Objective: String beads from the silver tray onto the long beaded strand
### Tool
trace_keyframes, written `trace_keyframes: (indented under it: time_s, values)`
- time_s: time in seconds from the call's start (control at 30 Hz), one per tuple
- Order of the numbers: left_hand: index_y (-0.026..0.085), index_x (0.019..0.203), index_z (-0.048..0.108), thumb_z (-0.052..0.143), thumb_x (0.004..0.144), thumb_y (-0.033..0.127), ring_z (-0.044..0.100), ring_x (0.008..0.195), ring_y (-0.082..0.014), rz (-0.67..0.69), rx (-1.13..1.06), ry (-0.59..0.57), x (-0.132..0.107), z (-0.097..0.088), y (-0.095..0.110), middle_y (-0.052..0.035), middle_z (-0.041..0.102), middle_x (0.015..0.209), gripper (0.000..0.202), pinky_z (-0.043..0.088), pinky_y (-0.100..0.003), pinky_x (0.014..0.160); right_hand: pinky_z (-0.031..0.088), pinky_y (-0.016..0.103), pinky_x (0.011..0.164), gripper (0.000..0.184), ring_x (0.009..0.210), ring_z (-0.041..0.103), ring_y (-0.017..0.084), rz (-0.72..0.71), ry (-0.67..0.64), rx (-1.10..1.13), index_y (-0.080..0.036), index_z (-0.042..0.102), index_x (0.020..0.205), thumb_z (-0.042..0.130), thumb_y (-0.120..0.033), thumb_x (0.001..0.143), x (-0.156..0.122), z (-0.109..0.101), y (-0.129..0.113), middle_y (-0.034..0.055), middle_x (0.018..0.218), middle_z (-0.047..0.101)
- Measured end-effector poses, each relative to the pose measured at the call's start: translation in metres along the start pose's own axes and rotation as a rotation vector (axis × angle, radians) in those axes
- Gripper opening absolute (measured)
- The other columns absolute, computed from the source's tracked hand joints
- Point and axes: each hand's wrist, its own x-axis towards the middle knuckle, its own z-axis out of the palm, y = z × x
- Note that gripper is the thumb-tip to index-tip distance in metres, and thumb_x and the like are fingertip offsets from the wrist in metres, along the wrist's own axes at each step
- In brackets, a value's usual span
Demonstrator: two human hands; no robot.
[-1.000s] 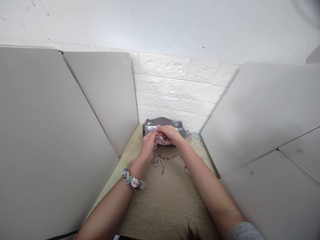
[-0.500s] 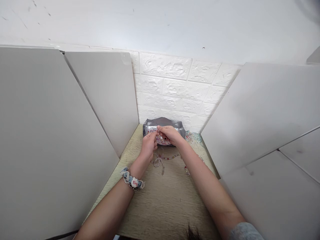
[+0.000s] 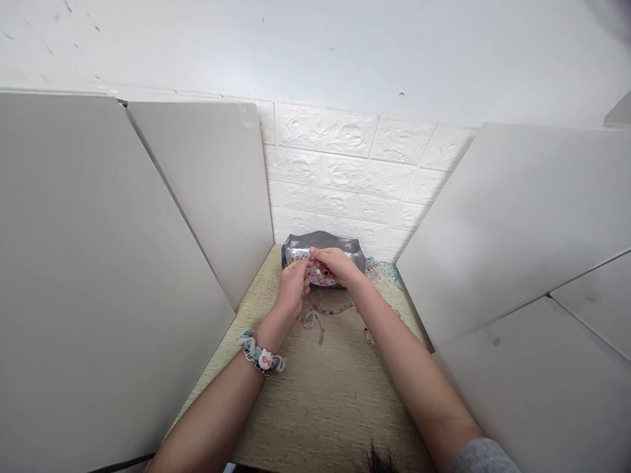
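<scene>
My left hand (image 3: pixel 294 286) and my right hand (image 3: pixel 335 263) meet fingertip to fingertip over a grey foil tray (image 3: pixel 320 242) full of small mixed beads. Both hands are pinched closed; a bead or thread seems to sit between the fingertips, too small to make out. A beaded strand (image 3: pixel 320 312) lies on the wooden tabletop (image 3: pixel 320 394) just below the hands. My left wrist wears a bracelet with a fabric scrunchie (image 3: pixel 260 355).
Grey partition boards stand at the left (image 3: pixel 98 276) and right (image 3: pixel 517 230), boxing in a narrow desk. A white brick-pattern wall (image 3: pixel 345 177) closes the back. More clear beads (image 3: pixel 383 269) lie to the right of the tray.
</scene>
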Motion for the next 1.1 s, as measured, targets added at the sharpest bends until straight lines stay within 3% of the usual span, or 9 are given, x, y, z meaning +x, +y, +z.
trace_keyframes:
  time_s: [0.57,0.93,1.1]
  values:
    - [0.015,0.065,0.049,0.057,0.067,0.038,0.017,0.032,-0.001,0.0,0.016,-0.011,0.001,-0.001,-0.001,0.0097,0.024,0.042,0.025,0.012,-0.015,0.032,0.019,0.02,0.037,0.045,0.04,0.029,0.004,-0.032,-0.013,-0.055,-0.013,0.052,0.059,0.053,-0.058,0.064,0.0,0.001,-0.001,-0.0034,0.048,0.037]
    - [0.013,0.065,0.051,0.059,0.066,0.044,0.014,0.032,-0.001,0.004,0.003,-0.054,0.001,-0.003,-0.002,0.0108,0.02,0.041,0.032,0.01,-0.015,0.032,0.021,0.021,0.042,0.042,0.043,0.03,0.005,-0.148,0.097,-0.186,-0.013,0.05,0.054,0.052,-0.054,0.065,-0.006,0.004,-0.01,-0.0022,0.049,0.04]
    - [0.014,0.066,0.047,0.065,0.064,0.037,0.016,0.032,-0.0002,-0.017,-0.19,-0.097,0.003,-0.003,-0.003,0.0111,0.02,0.044,0.029,0.011,-0.014,0.03,0.022,0.022,0.047,0.041,0.048,0.031,0.007,-0.261,0.243,-0.407,-0.014,0.05,0.051,0.051,-0.051,0.068,-0.011,0.011,-0.017,-0.0019,0.048,0.038]
